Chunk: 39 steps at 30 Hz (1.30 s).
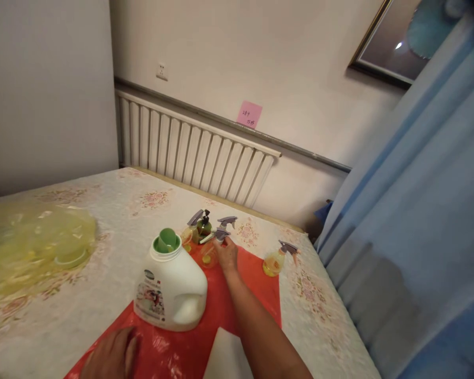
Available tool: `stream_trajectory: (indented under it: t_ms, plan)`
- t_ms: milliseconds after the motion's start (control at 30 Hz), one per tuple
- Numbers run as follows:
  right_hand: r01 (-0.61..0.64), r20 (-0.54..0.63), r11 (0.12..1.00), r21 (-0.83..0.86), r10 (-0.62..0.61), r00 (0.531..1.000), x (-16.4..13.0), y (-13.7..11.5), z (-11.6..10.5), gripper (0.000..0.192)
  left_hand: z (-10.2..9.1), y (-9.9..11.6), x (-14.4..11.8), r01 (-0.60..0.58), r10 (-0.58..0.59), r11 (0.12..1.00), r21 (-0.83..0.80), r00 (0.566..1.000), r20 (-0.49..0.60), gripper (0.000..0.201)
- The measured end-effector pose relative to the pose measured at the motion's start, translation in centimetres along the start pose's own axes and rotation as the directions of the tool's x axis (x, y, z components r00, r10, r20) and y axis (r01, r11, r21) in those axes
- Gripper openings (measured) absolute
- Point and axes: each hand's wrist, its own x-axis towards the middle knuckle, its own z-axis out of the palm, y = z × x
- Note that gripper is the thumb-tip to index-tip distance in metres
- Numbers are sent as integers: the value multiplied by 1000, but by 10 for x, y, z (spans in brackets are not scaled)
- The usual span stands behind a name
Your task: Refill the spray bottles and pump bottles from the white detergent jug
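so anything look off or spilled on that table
No spill shows. The white jug stands with its green cap seated upside down like a cup. One spray bottle stands apart from the cluster by the right hand.

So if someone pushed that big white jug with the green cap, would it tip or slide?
The white jug looks squat and broad-based, so probably hard to tip. It stands on glossy red plastic sheet, so it would likely slide. Its weight cannot be judged.

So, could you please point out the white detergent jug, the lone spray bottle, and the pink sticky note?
White detergent jug (169, 292): head view, front of body.
Lone spray bottle (274, 261): head view, yellow body.
Pink sticky note (249, 114): head view, centre.
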Motion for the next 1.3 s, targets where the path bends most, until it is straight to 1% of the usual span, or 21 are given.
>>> stream_trajectory:
  t_ms: [133,267,367,433,533,600,700,800,933,1033,1100,1167,1233,1300]
  plan:
    - [-39,5,999,-22,39,999,-3,1,-32,23,-11,10,2,-12,13,1000,24,1000,-9,39]
    - [-80,-45,997,-10,79,996,-21,4,-66,23,-18,15,4,-40,40,995,88,999,3,42]
    - [-101,-96,995,20,103,990,-45,3,-91,21,-20,17,4,-50,50,993,110,999,7,42]
    - [-115,-109,992,49,120,987,-65,-1,-105,22,-21,18,4,-57,58,991,120,998,-6,43]
    - [-140,-88,985,99,149,985,-97,-9,-121,26,-24,21,3,-71,76,986,153,997,-24,44]
    - [-158,-64,979,127,167,984,-119,-13,-126,27,-27,23,2,-71,78,983,168,996,-35,43]
    - [-167,-26,972,163,173,984,-146,-19,-127,26,-29,25,1,-84,93,984,154,994,-51,41]
    - [-152,28,968,200,149,988,-168,-30,-125,24,-29,22,3,-111,117,989,96,991,-66,39]
    - [-128,93,959,252,108,990,-194,-47,-117,23,-29,16,4,-78,73,994,-79,995,-68,33]
    - [-126,126,949,288,93,988,-209,-57,-107,23,-31,19,-5,-83,64,967,-242,994,-89,29]
    - [-127,143,945,302,87,986,-216,-62,-99,21,-32,29,-17,-116,81,932,-342,990,-116,30]
    - [-126,158,944,306,80,984,-222,-67,-90,19,-32,44,-30,-153,106,893,-423,985,-133,35]
    - [-119,172,946,301,69,983,-228,-72,-83,19,-32,62,-40,-176,128,863,-473,983,-132,46]
    - [-109,173,952,287,60,983,-233,-77,-76,17,-33,79,-43,-191,149,840,-508,981,-122,60]
